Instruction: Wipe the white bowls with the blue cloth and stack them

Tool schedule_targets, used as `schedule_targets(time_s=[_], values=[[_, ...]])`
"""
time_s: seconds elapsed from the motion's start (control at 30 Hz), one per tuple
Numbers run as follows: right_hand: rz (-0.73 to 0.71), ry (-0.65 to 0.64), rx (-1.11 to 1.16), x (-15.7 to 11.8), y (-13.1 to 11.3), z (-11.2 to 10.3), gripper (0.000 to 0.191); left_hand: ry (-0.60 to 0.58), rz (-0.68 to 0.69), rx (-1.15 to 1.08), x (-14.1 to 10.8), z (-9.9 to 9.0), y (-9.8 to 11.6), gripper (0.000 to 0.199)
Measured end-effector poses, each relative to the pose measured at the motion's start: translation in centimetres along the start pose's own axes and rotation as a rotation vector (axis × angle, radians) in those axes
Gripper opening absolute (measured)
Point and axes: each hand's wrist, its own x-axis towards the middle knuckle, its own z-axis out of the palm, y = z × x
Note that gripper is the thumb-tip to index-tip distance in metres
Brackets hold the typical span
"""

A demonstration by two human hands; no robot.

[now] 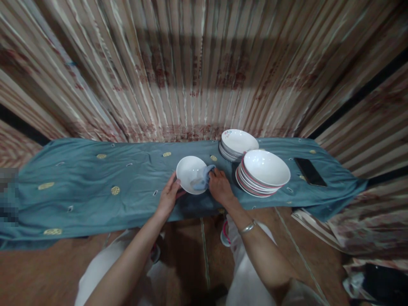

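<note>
A white bowl [188,168] is tilted above the front part of the cloth-covered table, its inside facing me. My left hand [170,193] grips its left rim, thumb on the edge and fingers underneath. In my right hand [219,185] is a light blue cloth [201,180], bunched and pressed against the bowl's inner right side. Just right of that hand stands a stack of white bowls with red rims [266,170]. Behind it sits a stack of white plates [239,142], the top one with a small floral mark.
A blue-green cloth with yellow motifs covers the long table [86,182]. A black phone [310,171] lies at its right end. Pleated curtains [191,63] hang behind and at both sides. A dark bag [384,282] is on the floor at lower right.
</note>
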Motion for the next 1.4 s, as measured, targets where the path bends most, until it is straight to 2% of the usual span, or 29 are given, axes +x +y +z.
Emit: schedule_targets(time_s=[0.33,0.5,0.63,0.77,0.93,1.1,1.23,1.4], values=[[-0.112,0.009,0.163,-2.5,-1.5,-1.2,0.025,0.0,-0.016,-0.036,0.1,0.2,0.0,0.073],[-0.198,0.013,0.414,-2.6,-2.2,-0.8,0.029,0.007,-0.006,-0.02,0.0,0.3,0.1,0.071],[-0.22,-0.049,0.682,-2.1,-2.7,-0.6,0.029,0.031,-0.004,-0.001,-0.1,0.3,0.2,0.071],[-0.143,-0.112,1.036,-1.3,-2.8,-0.1,0.028,0.012,-0.004,-0.013,-0.2,0.2,0.3,0.069],[0.054,-0.121,1.444,-0.8,-2.6,0.7,0.019,0.042,0.039,0.019,0.0,-0.3,0.3,0.058],[0.25,-0.135,1.803,-0.7,-2.3,-0.1,0.027,0.089,0.083,0.123,0.7,-1.5,0.0,0.062],[0.287,-0.121,1.934,-0.6,-1.7,-1.2,0.026,0.075,0.128,0.264,0.9,-2.7,0.1,0.066],[0.327,-0.043,1.949,-0.5,-0.5,-1.7,0.022,0.061,0.181,0.376,0.8,-3.8,0.1,0.066]])
